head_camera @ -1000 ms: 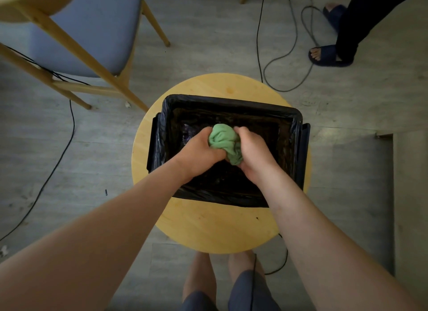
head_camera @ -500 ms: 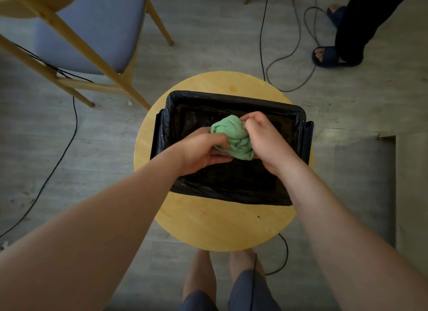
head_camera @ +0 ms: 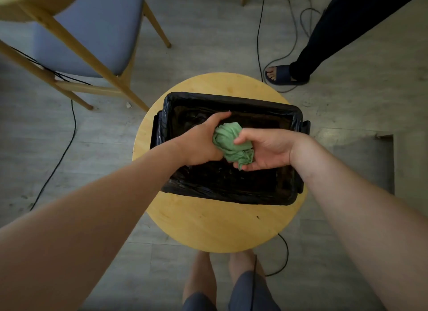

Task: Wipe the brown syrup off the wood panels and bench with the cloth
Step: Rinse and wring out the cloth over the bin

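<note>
Wringing the green cloth [head_camera: 232, 142] over the black-lined bin [head_camera: 231, 194] on the table [head_camera: 208, 227], left hand [head_camera: 201, 143] and right hand [head_camera: 266, 148] both grip it, likely so drips stay contained.

Both bare forearms reach out front and angle in toward each other. Left hand [head_camera: 199, 143] is knuckles-up, fingers curled over the balled-up cloth [head_camera: 228, 140]. Right hand [head_camera: 266, 150] is turned palm-up, thumb pressing on top, fingers cupped underneath, so both grip the same wad.
</note>
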`<action>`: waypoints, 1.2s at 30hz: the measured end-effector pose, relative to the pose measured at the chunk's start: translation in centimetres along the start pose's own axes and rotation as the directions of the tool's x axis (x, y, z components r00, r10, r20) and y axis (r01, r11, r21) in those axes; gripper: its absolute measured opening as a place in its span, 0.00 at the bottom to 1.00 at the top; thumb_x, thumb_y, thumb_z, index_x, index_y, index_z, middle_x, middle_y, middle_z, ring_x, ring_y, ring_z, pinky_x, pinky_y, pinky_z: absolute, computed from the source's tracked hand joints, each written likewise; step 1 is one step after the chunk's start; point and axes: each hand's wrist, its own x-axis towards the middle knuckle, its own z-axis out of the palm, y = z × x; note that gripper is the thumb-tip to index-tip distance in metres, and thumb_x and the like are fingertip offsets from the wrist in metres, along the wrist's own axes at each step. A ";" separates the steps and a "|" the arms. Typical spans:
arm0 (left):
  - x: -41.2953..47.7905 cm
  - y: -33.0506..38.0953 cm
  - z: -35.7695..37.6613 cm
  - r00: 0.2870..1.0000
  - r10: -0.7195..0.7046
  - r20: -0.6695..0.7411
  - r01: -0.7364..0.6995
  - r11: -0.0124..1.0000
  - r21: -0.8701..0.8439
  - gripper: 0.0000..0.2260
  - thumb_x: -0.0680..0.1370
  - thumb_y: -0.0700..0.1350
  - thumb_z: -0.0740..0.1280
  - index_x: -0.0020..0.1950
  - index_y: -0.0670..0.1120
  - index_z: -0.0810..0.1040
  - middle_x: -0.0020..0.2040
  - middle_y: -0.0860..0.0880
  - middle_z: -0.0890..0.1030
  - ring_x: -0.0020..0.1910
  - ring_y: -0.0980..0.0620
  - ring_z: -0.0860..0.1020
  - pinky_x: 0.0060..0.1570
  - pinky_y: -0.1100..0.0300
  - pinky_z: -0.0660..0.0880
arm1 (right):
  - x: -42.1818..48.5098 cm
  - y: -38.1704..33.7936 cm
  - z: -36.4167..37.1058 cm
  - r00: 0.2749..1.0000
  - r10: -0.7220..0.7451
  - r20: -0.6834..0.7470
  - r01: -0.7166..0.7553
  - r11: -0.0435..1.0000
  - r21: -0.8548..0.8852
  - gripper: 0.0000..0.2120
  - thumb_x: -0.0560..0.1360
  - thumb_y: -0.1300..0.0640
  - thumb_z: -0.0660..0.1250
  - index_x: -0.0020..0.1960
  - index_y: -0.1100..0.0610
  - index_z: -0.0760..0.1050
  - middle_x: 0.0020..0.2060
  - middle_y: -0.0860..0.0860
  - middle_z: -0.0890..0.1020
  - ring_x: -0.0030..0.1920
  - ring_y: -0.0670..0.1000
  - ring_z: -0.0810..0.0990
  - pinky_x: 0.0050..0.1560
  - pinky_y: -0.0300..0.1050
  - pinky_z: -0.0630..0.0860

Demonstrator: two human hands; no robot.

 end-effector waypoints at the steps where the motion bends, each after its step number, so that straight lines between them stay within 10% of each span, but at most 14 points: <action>1: 0.0 0.2 -0.2 0.999 0.015 0.037 -0.017 0.999 0.052 0.48 0.72 0.39 0.76 0.83 0.59 0.51 0.57 0.51 0.80 0.48 0.54 0.82 0.46 0.57 0.82 | 0.3 -0.1 -0.1 1.000 0.020 -0.019 -0.020 1.000 -0.014 0.21 0.80 0.56 0.65 0.71 0.60 0.74 0.55 0.57 0.80 0.48 0.52 0.80 0.49 0.43 0.78; 6: 0.4 0.2 0.2 0.987 0.099 0.123 -0.139 0.913 0.383 0.51 0.72 0.42 0.77 0.83 0.61 0.45 0.68 0.49 0.66 0.56 0.50 0.78 0.57 0.53 0.80 | 0.9 -1.6 1.1 0.994 0.108 0.010 -0.101 0.959 -0.263 0.11 0.77 0.61 0.72 0.59 0.57 0.78 0.47 0.52 0.78 0.37 0.46 0.72 0.36 0.39 0.68; 12: 1.6 -0.2 0.9 0.978 0.117 0.174 -0.210 0.565 0.798 0.16 0.82 0.48 0.62 0.68 0.44 0.72 0.58 0.45 0.76 0.54 0.44 0.79 0.49 0.54 0.75 | 2.0 -1.1 3.7 0.943 -0.115 -0.313 -0.181 0.611 -0.770 0.07 0.71 0.55 0.77 0.44 0.54 0.79 0.35 0.51 0.77 0.33 0.50 0.74 0.29 0.44 0.68; 18: 1.6 0.8 1.0 0.998 -0.009 0.066 -0.045 0.641 0.767 0.07 0.78 0.48 0.65 0.41 0.49 0.74 0.39 0.51 0.76 0.38 0.49 0.77 0.39 0.53 0.77 | 2.7 0.2 4.2 0.847 -0.479 -0.230 -0.174 0.159 -0.972 0.10 0.69 0.51 0.76 0.47 0.52 0.80 0.40 0.50 0.83 0.40 0.53 0.83 0.41 0.49 0.82; 24: 1.9 1.3 0.6 0.969 -0.228 0.093 0.118 0.763 0.636 0.08 0.74 0.49 0.66 0.43 0.44 0.78 0.36 0.46 0.79 0.33 0.48 0.78 0.37 0.54 0.78 | 3.4 1.1 3.3 0.681 -0.732 -0.017 -0.268 -0.228 -0.936 0.17 0.76 0.48 0.73 0.57 0.58 0.75 0.46 0.56 0.84 0.43 0.60 0.84 0.34 0.49 0.73; 31: 1.2 0.8 0.3 0.787 -0.531 0.314 0.543 0.838 0.055 0.11 0.68 0.36 0.70 0.38 0.46 0.69 0.31 0.49 0.64 0.27 0.52 0.58 0.28 0.61 0.56 | 4.0 2.9 2.6 0.502 -0.849 0.163 -0.237 -0.316 -0.919 0.06 0.74 0.63 0.72 0.47 0.61 0.75 0.35 0.56 0.81 0.30 0.60 0.81 0.25 0.46 0.68; 36: 1.1 0.4 0.7 0.835 -0.488 0.253 0.500 0.866 0.018 0.10 0.72 0.39 0.73 0.40 0.44 0.72 0.29 0.48 0.70 0.25 0.52 0.66 0.26 0.61 0.66 | 4.4 2.4 2.5 0.594 -0.797 0.111 -0.200 -0.280 -0.939 0.11 0.73 0.58 0.75 0.50 0.59 0.76 0.44 0.57 0.79 0.35 0.60 0.81 0.27 0.46 0.66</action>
